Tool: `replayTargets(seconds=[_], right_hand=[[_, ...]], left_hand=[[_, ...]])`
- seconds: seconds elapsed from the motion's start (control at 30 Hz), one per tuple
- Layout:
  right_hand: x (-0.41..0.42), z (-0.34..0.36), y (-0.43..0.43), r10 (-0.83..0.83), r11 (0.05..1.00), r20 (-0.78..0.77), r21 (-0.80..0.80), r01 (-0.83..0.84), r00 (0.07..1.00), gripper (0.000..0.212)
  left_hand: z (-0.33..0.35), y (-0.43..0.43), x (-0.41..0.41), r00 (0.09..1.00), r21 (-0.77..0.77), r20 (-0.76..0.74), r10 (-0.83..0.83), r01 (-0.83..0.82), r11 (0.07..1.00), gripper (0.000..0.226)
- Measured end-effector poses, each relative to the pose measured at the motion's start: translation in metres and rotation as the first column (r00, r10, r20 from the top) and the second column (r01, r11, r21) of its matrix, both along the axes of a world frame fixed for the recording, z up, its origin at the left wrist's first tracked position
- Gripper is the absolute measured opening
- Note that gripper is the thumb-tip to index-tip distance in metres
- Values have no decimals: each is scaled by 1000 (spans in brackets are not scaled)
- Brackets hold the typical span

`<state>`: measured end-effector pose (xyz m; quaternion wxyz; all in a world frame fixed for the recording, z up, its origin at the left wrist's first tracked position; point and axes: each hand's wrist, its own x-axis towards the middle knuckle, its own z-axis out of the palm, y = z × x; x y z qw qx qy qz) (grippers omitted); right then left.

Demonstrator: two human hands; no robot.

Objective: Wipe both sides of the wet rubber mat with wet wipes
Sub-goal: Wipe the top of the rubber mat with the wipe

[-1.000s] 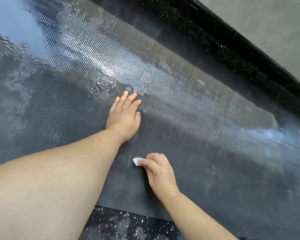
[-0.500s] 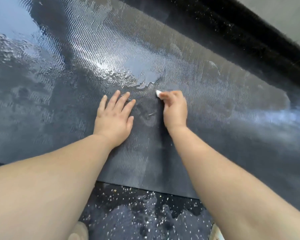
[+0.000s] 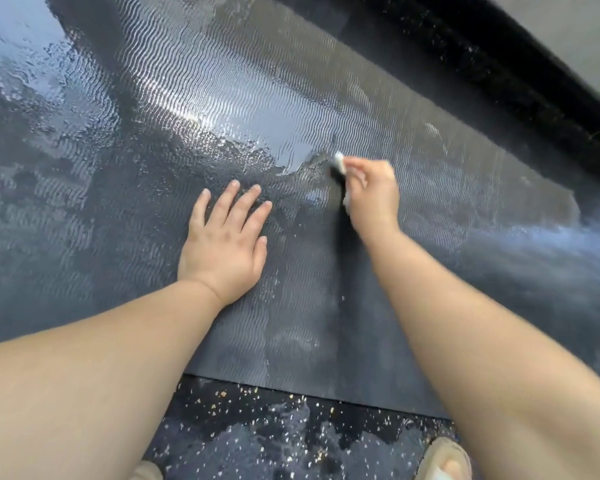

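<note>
A large black rubber mat (image 3: 291, 323) with a wavy ribbed surface lies flat on the floor and fills most of the view. A shiny pool of water (image 3: 250, 140) covers its far middle part. My left hand (image 3: 226, 240) presses flat on the mat with fingers straight and spread. To its right, my right hand (image 3: 371, 192) grips a small white wet wipe (image 3: 340, 162) and holds it against the mat at the edge of the water. Most of the wipe is hidden inside my fingers.
Dark speckled wet floor (image 3: 274, 431) shows below the mat's near edge. A beige sandal (image 3: 444, 459) sits at the bottom right and another shoe tip (image 3: 146, 471) at the bottom middle. A black raised kerb (image 3: 499, 71) runs diagonally along the mat's far right side.
My right hand has carried the wipe from near my wrist up the mat to the edge of the water pool. My left hand has stayed flat on the mat.
</note>
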<state>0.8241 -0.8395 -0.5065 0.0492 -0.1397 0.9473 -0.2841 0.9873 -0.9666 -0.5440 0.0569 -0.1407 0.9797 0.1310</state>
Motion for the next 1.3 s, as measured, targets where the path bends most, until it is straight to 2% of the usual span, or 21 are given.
replayTargets(seconds=[0.07,0.13,0.17,0.23,0.3,0.4,0.47,0.53,0.63,0.77,0.87,1.0,1.07,1.17,1.2,1.23,1.27,1.3], right_hand=[[-30,-12,-15,-139,990,-14,20,139,990,27],[-30,-22,-25,-176,980,-73,83,182,982,27],[-17,-24,-27,-121,987,-96,96,130,988,27],[23,-23,-19,102,993,-148,74,-91,984,23],[69,-18,3,319,948,-162,68,-312,934,24],[119,-8,39,550,833,-29,99,-545,835,29],[117,-1,46,620,780,40,70,-622,783,30],[86,5,34,554,832,-2,36,-554,832,25],[17,3,-5,304,953,-101,41,-301,947,20],[-35,-15,-43,144,988,-126,77,-135,981,23],[-15,-20,-45,185,979,-178,118,-166,967,22],[58,-11,-1,484,871,-170,181,-456,858,23],[101,-6,33,600,794,-79,180,-581,796,31],[137,4,65,788,589,133,122,-799,601,33],[134,8,67,830,522,169,98,-847,531,33],[124,10,63,844,497,182,88,-863,504,33],[111,11,56,820,540,164,92,-836,548,32],[94,10,47,749,645,108,110,-756,654,30]], left_hand=[[2,1,-1,1000,2,17,3,-3,1000,59],[3,0,-1,1000,-2,26,7,-7,1000,60],[4,0,-1,1000,0,28,11,-11,1000,60],[5,1,-1,999,11,30,16,-16,1000,61],[7,2,-2,999,20,27,21,-21,1000,61],[7,1,-1,999,16,25,24,-24,1000,56],[5,0,1,999,4,33,18,-18,1000,55],[4,0,0,999,7,34,13,-13,1000,55],[2,-1,-1,999,-14,51,3,-2,1000,60],[1,0,0,999,-18,39,1,0,1000,60],[1,0,-1,1000,-4,21,-1,1,1000,57],[1,0,0,1000,-9,16,0,1,1000,58],[0,-1,0,1000,12,-3,-2,2,1000,56],[1,-4,2,1000,44,-20,-1,2,999,54],[1,-5,2,1000,39,-14,-8,8,999,55],[0,-5,2,1000,34,-8,-16,16,999,55],[0,-6,2,1000,32,-3,-25,25,999,56],[-1,-7,2,999,33,4,-34,34,999,57]])
